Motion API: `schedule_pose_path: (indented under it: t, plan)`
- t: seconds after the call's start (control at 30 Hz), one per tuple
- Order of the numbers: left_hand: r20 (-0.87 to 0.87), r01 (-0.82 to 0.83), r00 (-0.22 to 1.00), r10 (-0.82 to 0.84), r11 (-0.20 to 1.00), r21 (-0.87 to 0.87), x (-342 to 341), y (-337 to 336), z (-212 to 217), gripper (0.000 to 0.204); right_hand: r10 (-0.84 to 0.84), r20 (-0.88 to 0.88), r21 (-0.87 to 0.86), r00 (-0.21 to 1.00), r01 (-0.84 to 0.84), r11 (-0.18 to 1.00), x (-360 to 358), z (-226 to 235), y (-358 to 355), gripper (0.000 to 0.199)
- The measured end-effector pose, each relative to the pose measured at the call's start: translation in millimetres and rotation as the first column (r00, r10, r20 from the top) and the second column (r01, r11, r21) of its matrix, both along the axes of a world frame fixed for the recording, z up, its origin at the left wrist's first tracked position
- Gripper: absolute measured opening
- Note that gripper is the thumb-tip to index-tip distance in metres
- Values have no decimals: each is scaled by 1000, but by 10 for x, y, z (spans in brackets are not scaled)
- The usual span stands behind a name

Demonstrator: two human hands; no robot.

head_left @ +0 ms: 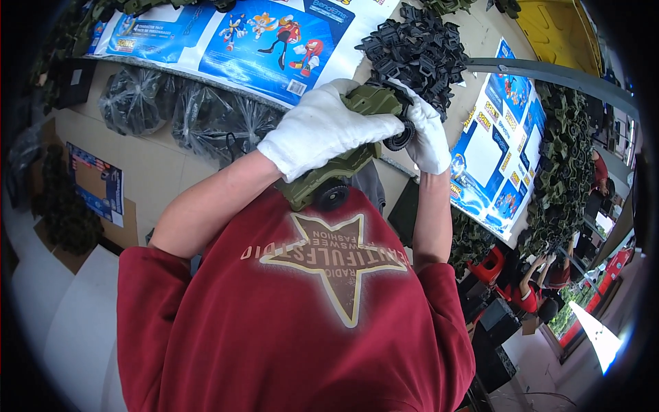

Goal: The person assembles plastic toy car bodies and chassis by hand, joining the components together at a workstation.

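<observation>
Steadying the green toy truck [343, 161], the left hand [322, 130] clamps its body while the right hand [427, 134] pinches the black wheel [399, 137]; pressing squarely beside that truck's cab seems wise.

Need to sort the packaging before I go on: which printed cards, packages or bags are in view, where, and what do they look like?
Blue backing card: top centre, flat, white border, cartoon figures.
Second blue backing card: right of the gloved hands, tilted, white panels.
Small blue card: left, on cardboard.
Clear plastic bags: left of centre, crumpled, dark contents.
</observation>
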State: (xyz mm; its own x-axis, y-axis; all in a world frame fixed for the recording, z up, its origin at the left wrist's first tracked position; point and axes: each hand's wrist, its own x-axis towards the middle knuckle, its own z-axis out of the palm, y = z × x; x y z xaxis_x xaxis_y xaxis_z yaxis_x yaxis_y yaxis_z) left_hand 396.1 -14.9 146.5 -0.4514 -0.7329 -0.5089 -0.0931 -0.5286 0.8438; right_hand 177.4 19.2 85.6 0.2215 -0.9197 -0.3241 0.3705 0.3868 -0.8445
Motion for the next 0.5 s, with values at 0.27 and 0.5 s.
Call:
schedule_pose_path:
  t: [0.27, 0.5]
  plan:
    - [-1, 30, 1000, -30, 999, 30, 13, 5, -22, 62, 26, -172, -81, 985, -41, 996, -79, -53, 25, 58]
    - [31, -4, 1000, 2, 999, 52, -23, 29, -64, 61, 70, -644, -224, 762, -275, 935, -135, 31, -62, 37]
